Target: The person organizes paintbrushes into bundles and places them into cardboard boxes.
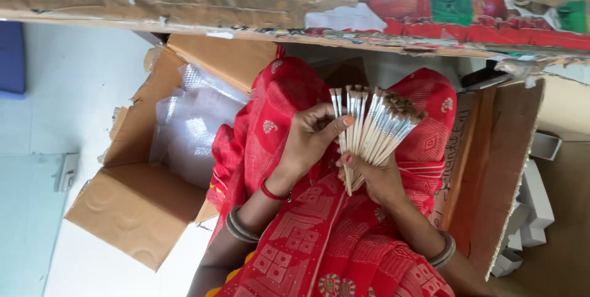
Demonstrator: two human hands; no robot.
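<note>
R hand (pixel 378 180) fingers grip fanned thin white brushes (pixel 375 128) w/ brown bristles; L hand (pixel 310 140) fingers pinch one.

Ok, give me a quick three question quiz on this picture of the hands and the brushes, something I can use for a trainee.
1. True or false: the right hand grips the bundle of small brushes at its lower end, so that the brushes fan out upward.
2. Which thing lies inside the open cardboard box on the left? A) bubble wrap B) a metal tray C) a stack of plates
3. Fill in: the left hand pinches a single ____ at the left edge of the bundle.

Key: 1 true. 2 A, the bubble wrap. 3 brush.
</note>
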